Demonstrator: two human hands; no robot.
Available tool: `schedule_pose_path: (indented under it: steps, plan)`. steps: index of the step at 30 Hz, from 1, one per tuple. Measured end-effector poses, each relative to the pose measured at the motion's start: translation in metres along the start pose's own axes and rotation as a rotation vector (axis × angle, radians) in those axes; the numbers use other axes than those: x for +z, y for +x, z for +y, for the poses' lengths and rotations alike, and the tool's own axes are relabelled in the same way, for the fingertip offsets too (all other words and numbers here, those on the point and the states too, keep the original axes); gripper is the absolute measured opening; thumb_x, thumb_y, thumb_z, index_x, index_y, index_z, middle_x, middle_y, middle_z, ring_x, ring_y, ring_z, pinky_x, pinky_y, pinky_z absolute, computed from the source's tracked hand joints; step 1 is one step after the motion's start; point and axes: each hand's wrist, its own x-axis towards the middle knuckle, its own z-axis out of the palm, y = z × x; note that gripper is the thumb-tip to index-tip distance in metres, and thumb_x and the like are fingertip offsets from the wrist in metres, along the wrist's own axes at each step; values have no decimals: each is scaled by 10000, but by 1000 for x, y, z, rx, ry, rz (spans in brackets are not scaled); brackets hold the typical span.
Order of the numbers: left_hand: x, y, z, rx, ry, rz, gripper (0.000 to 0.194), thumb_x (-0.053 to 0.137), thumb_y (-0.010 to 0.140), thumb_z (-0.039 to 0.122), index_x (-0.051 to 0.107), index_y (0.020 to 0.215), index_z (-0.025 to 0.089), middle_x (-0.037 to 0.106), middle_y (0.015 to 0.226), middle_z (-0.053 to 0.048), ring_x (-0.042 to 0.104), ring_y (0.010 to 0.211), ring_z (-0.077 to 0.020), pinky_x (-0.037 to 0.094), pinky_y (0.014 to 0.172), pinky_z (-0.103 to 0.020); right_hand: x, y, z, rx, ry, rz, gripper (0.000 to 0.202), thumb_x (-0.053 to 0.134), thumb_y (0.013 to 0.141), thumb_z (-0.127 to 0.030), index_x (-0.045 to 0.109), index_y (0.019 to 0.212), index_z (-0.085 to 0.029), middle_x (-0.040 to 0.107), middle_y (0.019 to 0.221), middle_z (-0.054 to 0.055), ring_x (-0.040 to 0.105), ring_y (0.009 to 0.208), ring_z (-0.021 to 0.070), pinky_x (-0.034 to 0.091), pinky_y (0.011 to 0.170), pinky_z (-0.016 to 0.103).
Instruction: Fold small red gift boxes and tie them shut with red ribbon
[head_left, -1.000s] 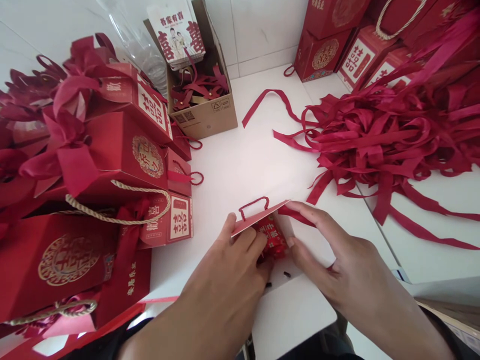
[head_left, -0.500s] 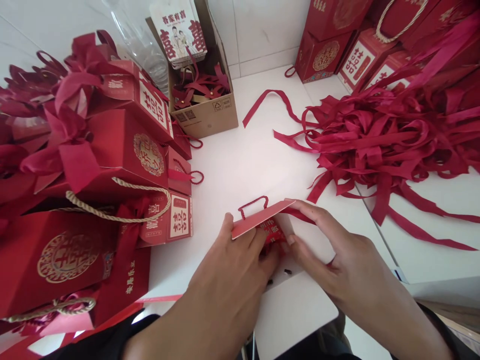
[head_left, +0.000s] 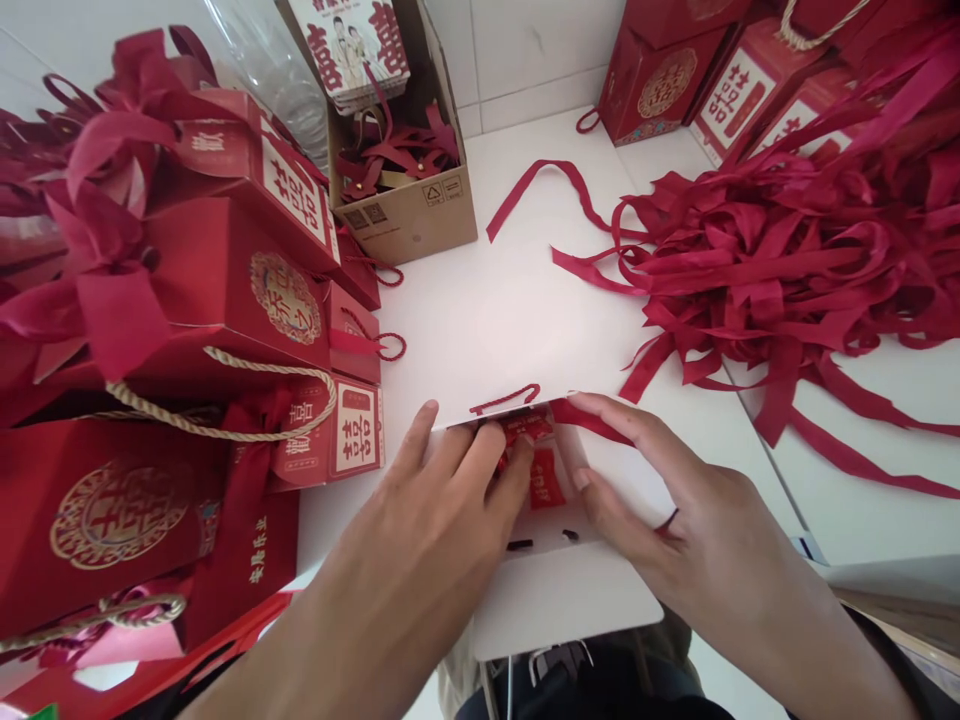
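Observation:
Between my hands is an opened gift box with white inner walls, its white flap (head_left: 566, 605) folded down toward me. My left hand (head_left: 435, 500) reaches into it with bent fingers among small shiny red packets. Its fingertips are partly hidden, and one finger lies outside the left edge. A red packet (head_left: 546, 478) with gold print shows inside the box. My right hand (head_left: 667, 490) grips the right wall, thumb inside and fingers outside. A thin red cord loop (head_left: 510, 400) stands at the far edge, and a red ribbon (head_left: 592, 420) comes out beside my right fingers.
Finished red boxes (head_left: 217, 300) with bows and rope handles are piled at the left. A cardboard carton (head_left: 409, 225) holds cards and ribbon pieces behind. Loose red ribbons (head_left: 765, 270) heap at the right, before more red boxes (head_left: 652, 90) by the wall.
The gift box has tipped so its opening faces up more, showing more of the inside. My left hand has shifted left, its fingers deeper among the packets. My right hand keeps its grip.

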Motion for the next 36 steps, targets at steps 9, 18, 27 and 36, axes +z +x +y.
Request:
schedule_pose_path:
  steps: [9, 18, 27, 36]
  plan:
    - [-2, -2, -5, -23, -57, -44, 363, 435, 948, 35, 768, 997, 171, 704, 1074, -132, 706, 1041, -313, 527, 1115, -587, 2, 1, -1, 11, -32, 2, 428, 577, 1026, -353, 615, 1435, -233, 611, 550, -84, 333, 197, 88, 363, 238, 226]
    - [0, -20, -17, -41, -429, 262, 313, 484, 981, -7, 728, 1068, 171, 732, 1166, -83, 689, 1140, -234, 434, 1216, -507, -4, -3, -8, 26, 33, 1, 412, 558, 1064, -417, 557, 1469, -343, 839, 924, -25, 801, 646, 177, 646, 574, 237]
    - [22, -41, -6, -447, -655, 441, 498, 522, 1045, 105, 564, 1483, 337, 607, 1498, 25, 560, 1404, -144, 447, 1183, -265, -9, -14, -14, 19, 92, 148, 282, 601, 1037, -494, 605, 1296, -381, 826, 1114, -50, 819, 911, 127, 618, 722, 99]
    - [27, -53, -3, -466, -858, 421, 431, 510, 1072, 248, 548, 1486, 363, 621, 1485, -20, 569, 1405, -213, 532, 1124, -385, -9, -13, -5, -168, 88, 5, 269, 603, 1045, -433, 733, 1270, -363, 788, 1191, 32, 811, 975, 205, 669, 732, 230]
